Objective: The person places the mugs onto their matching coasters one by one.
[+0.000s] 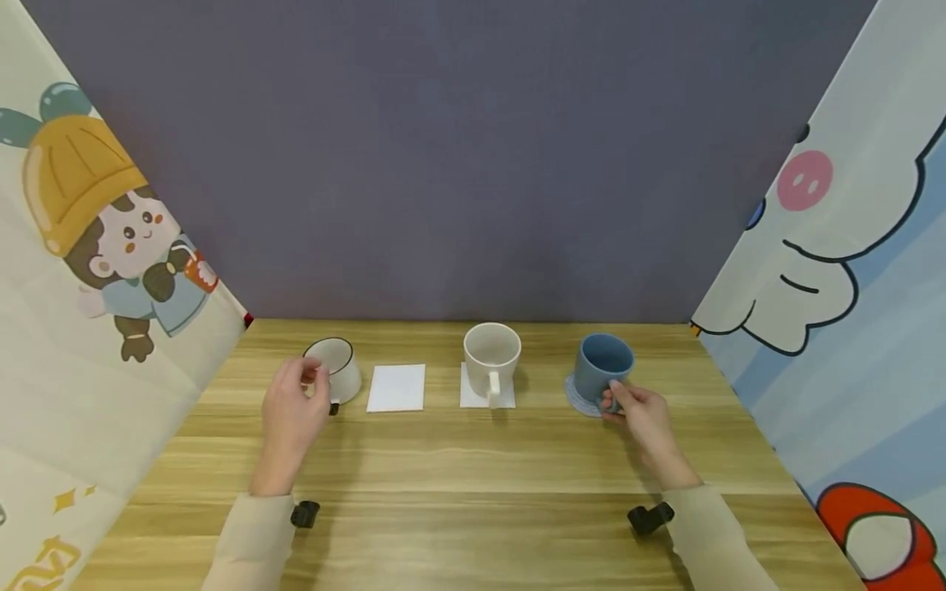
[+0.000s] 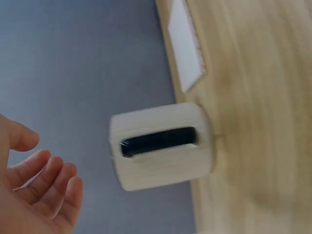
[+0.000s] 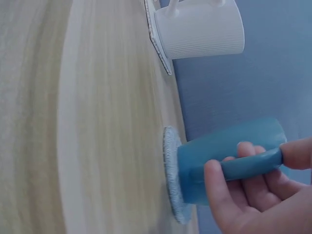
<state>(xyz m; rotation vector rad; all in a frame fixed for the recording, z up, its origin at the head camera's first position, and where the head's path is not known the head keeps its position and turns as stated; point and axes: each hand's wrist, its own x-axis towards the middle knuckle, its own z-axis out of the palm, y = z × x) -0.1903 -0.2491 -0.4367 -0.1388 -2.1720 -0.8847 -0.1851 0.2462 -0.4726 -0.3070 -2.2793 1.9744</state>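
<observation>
One blue mug (image 1: 602,369) held by its handle, another mug within reach

The blue mug is upright on a round blue coaster (image 1: 573,400), at the right of the row. The right hand (image 1: 645,419) has its thumb and fingers curled around the handle, which the right wrist view shows closely.

At the row's other end, a black-rimmed white mug (image 1: 344,382) rests on the wooden table (image 1: 473,501), its black handle facing the person. Just beside it is the left hand (image 1: 294,410), fingers loosely bent and holding nothing; the left wrist view shows a gap between hand and mug.

Between these mugs, a bare white square coaster (image 1: 396,388) lies near the black-rimmed one. Next comes a cream mug (image 1: 489,361) with ribbed sides, standing on a second square coaster (image 1: 507,401), handle toward the person.

Farther out, a plain grey backdrop (image 1: 473,164) rises behind the table, with cartoon-printed cloths (image 1: 887,271) on both sides.
</observation>
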